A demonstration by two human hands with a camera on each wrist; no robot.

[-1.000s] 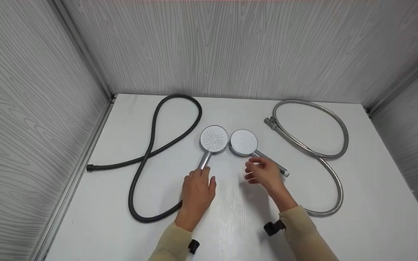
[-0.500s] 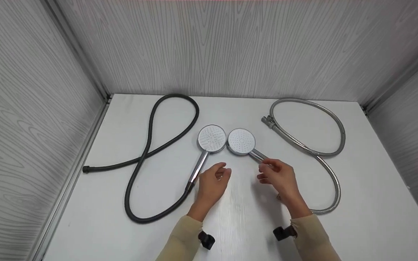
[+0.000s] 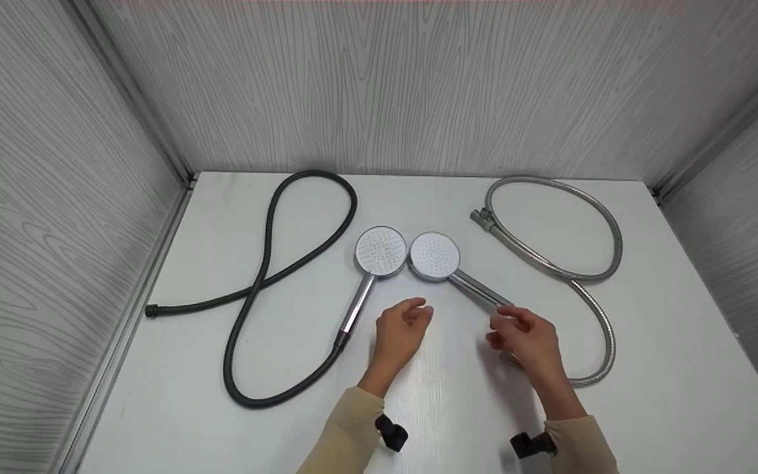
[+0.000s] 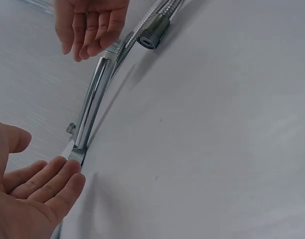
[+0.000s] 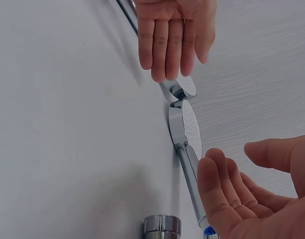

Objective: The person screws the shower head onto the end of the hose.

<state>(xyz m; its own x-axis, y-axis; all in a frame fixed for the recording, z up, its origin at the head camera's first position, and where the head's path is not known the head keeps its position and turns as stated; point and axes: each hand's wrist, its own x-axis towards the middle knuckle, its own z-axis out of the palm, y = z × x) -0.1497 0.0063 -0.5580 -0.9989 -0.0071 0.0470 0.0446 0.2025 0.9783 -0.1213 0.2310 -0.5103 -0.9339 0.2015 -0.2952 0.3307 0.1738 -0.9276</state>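
Observation:
Two hand showers lie face up with their round white heads side by side. The left hand shower joins a black hose at its handle's lower end. My left hand hovers to the right of that handle, fingers loosely bent, holding nothing. Over the handle end of the right hand shower hangs my right hand, fingers relaxed and not gripping; it hides that end in the head view. A metal hose connector lies beside the handle end in the right wrist view, apart from it.
A silver braided hose loops over the right side of the white table, with another end fitting near the back. The black hose's free end points left. Grey wood-grain panels enclose the back and sides.
My left hand has come off the left hand shower's handle and moved right. My right hand has shifted right and nearer, along the right handle to its end.

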